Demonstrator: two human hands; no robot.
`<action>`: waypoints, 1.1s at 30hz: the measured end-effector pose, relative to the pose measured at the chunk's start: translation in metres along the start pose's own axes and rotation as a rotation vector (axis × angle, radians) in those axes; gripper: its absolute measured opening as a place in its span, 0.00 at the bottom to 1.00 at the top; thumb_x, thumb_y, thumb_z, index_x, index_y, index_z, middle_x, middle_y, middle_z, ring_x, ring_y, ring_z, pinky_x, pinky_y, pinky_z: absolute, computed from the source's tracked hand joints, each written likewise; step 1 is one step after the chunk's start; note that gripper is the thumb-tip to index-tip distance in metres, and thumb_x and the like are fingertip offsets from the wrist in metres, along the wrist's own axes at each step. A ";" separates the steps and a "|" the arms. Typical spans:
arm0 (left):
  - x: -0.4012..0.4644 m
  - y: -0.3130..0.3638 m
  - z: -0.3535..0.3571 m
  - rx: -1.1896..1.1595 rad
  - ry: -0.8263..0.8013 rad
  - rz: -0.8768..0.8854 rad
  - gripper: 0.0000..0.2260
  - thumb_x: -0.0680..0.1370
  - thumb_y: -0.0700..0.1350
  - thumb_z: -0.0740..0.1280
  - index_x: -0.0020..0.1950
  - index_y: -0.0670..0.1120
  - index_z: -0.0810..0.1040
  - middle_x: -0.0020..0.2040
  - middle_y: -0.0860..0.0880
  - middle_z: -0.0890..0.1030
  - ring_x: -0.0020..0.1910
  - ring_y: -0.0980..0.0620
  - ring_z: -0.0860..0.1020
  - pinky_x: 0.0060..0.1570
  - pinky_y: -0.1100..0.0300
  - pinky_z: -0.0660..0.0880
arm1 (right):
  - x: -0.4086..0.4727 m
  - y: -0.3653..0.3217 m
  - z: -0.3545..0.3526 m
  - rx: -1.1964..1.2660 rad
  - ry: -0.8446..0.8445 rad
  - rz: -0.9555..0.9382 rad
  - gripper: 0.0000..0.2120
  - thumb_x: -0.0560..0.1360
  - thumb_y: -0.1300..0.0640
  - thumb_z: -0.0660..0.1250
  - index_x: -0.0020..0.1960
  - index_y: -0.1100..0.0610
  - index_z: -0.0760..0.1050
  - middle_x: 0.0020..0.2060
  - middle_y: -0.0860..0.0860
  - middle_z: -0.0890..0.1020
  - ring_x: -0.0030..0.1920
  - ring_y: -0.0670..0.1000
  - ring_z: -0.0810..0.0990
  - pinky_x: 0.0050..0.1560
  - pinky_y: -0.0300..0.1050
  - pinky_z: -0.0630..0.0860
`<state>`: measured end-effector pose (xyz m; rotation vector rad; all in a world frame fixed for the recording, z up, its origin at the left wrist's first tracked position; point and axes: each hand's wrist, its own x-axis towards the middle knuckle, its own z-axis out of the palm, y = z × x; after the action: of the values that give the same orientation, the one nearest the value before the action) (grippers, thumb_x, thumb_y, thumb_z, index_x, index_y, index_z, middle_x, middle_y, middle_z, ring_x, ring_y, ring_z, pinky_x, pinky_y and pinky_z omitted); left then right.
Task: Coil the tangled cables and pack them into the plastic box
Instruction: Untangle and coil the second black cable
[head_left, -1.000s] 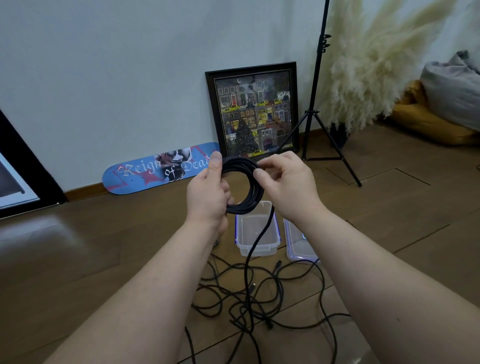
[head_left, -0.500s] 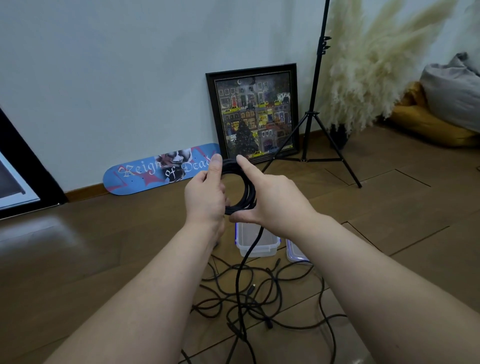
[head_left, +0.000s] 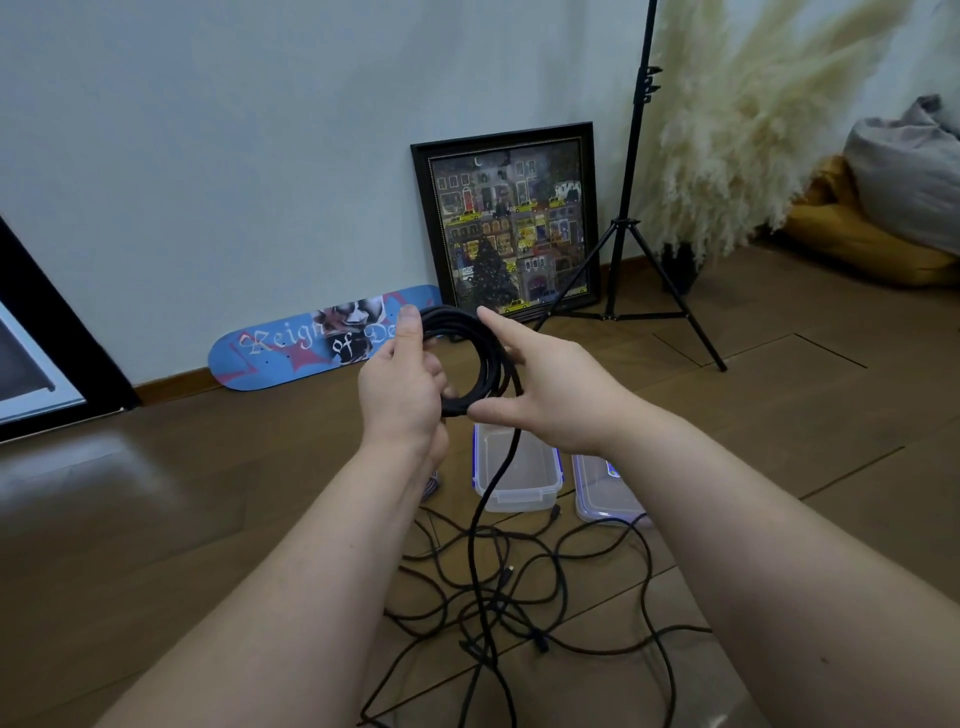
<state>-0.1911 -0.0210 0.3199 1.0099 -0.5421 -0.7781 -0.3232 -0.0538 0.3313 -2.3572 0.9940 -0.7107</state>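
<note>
My left hand (head_left: 402, 384) grips a black coiled cable (head_left: 480, 345) held up at chest height, thumb over the coil's top left. My right hand (head_left: 545, 384) is at the coil's right side, forefinger stretched along its top and thumb under its bottom edge. The cable's loose tail (head_left: 485, 509) hangs from the coil down to a tangle of black cables (head_left: 519, 597) on the wooden floor. Behind the tangle stands an open clear plastic box (head_left: 550, 486) with blue rim clips.
The box's lid (head_left: 597, 499) lies right of it, partly hidden by my right forearm. A blue skateboard deck (head_left: 291, 348), a framed picture (head_left: 509, 223) and a black tripod stand (head_left: 628, 218) line the wall. Pampas grass (head_left: 753, 114) and cushions (head_left: 883, 208) fill the right corner.
My right hand has let go of its pinch on the coil's top and spread along the coil's right side, forefinger stretched out. The coil and left hand stayed in place.
</note>
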 end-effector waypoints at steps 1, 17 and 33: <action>0.001 0.003 -0.001 -0.024 0.006 0.005 0.14 0.83 0.52 0.61 0.40 0.46 0.72 0.21 0.56 0.60 0.20 0.58 0.56 0.25 0.63 0.57 | -0.001 0.002 0.000 0.028 0.022 0.006 0.38 0.73 0.52 0.73 0.78 0.47 0.58 0.66 0.48 0.77 0.59 0.44 0.77 0.60 0.35 0.69; -0.006 -0.002 0.003 0.134 -0.118 0.162 0.12 0.83 0.51 0.59 0.55 0.43 0.72 0.22 0.57 0.61 0.23 0.58 0.58 0.26 0.63 0.60 | 0.009 -0.002 0.015 -0.323 0.286 0.192 0.21 0.84 0.47 0.51 0.49 0.57 0.78 0.40 0.53 0.81 0.44 0.57 0.78 0.39 0.46 0.66; -0.012 -0.009 0.007 0.134 -0.195 0.150 0.17 0.81 0.54 0.59 0.55 0.40 0.72 0.23 0.57 0.62 0.24 0.58 0.59 0.30 0.60 0.59 | 0.014 0.007 0.028 0.208 0.412 0.335 0.22 0.80 0.50 0.61 0.33 0.62 0.75 0.29 0.59 0.81 0.35 0.60 0.82 0.42 0.56 0.80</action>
<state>-0.2065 -0.0183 0.3141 1.0091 -0.8379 -0.7170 -0.3011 -0.0623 0.3096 -1.8404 1.3707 -1.1265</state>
